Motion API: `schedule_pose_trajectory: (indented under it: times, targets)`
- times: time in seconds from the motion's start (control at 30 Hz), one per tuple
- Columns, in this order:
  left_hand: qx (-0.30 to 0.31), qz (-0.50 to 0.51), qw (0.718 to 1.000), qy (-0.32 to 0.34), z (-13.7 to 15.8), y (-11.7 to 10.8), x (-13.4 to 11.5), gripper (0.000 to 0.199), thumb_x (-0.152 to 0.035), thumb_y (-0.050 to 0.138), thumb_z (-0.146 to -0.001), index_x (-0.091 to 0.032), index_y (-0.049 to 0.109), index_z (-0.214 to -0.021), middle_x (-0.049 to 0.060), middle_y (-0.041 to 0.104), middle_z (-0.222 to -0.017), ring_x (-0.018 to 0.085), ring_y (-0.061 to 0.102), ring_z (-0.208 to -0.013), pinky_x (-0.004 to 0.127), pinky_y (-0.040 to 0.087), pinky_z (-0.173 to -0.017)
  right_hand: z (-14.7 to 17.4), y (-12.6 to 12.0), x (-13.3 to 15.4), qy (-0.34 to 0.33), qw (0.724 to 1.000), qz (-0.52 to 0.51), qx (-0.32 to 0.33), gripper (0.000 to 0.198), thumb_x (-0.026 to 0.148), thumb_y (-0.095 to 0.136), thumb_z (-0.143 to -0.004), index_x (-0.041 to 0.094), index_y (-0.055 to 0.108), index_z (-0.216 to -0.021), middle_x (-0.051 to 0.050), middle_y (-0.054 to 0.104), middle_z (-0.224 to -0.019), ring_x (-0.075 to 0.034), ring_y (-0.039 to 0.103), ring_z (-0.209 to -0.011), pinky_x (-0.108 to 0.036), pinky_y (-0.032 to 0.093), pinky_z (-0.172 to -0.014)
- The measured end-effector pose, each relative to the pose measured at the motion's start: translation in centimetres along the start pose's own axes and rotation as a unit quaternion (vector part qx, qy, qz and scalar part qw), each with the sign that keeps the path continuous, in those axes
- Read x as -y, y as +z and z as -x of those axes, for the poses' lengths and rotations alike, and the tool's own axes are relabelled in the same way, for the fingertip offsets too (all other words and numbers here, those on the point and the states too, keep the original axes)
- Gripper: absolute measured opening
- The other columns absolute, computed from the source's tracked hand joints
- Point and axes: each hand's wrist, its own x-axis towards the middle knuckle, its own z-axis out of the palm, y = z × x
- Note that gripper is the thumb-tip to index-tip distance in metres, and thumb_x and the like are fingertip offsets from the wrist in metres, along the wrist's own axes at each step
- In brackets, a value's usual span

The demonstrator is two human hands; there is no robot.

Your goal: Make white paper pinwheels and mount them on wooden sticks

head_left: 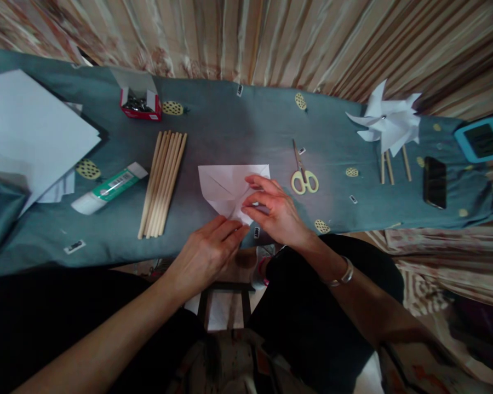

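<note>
A white sheet of paper (218,183), cut and creased along its diagonals, lies at the front middle of the cloth. My left hand (211,246) is closed on its near corner, thumb and fingers pressed together there. Over the paper's right part is my right hand (273,210), its thumb and index finger pinching a curled flap near the middle while the other fingers bend above. To the right of the paper rest yellow-handled scissors (304,180), blades pointing away. Several wooden sticks (162,186) lie side by side to the left.
Left are a glue bottle (109,189), a red box (141,105) of small metal pieces and a stack of white paper (28,126). Finished paper pinwheels (394,120) on sticks lie far right, near a phone (435,182) and a blue-framed device (482,139). Curtains (246,41) hang behind.
</note>
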Motion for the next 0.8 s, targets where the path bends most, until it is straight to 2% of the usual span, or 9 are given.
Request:
schedule_pose_trajectory:
  times: [0.4, 0.57, 0.8]
  targets:
    - [0.001, 0.019, 1.0, -0.024, 0.12, 0.16, 0.01, 0.027, -0.012, 0.051, -0.091, -0.012, 0.059, -0.116, 0.011, 0.067, -0.105, 0.021, 0.062, -0.094, 0.038, 0.058, -0.084, -0.21, 0.22, 0.03, 0.005, 1.0, 0.002, -0.01, 0.008, 0.019, 0.063, -0.084, 0.021, 0.069, -0.08, -0.007, 0.057, -0.133, -0.024, 0.054, -0.121, -0.049, 0.045, -0.104]
    - [-0.006, 0.023, 1.0, -0.016, 0.15, 0.15, 0.03, 0.027, -0.011, 0.051, -0.091, -0.008, 0.058, -0.116, 0.012, 0.067, -0.104, 0.023, 0.062, -0.092, 0.039, 0.059, -0.081, -0.23, 0.25, 0.04, 0.006, 1.0, 0.0, -0.012, 0.007, 0.019, 0.063, -0.084, 0.021, 0.068, -0.08, -0.007, 0.057, -0.132, -0.024, 0.055, -0.119, -0.048, 0.046, -0.103]
    - [-0.008, 0.027, 0.999, -0.02, 0.05, 0.07, 0.02, 0.024, -0.011, 0.052, -0.09, -0.01, 0.06, -0.113, 0.011, 0.067, -0.103, 0.022, 0.062, -0.092, 0.037, 0.058, -0.081, -0.17, 0.35, -0.02, 0.014, 1.0, -0.002, -0.02, 0.004, 0.021, 0.065, -0.084, 0.02, 0.068, -0.086, -0.009, 0.056, -0.133, -0.023, 0.054, -0.119, -0.045, 0.048, -0.101]
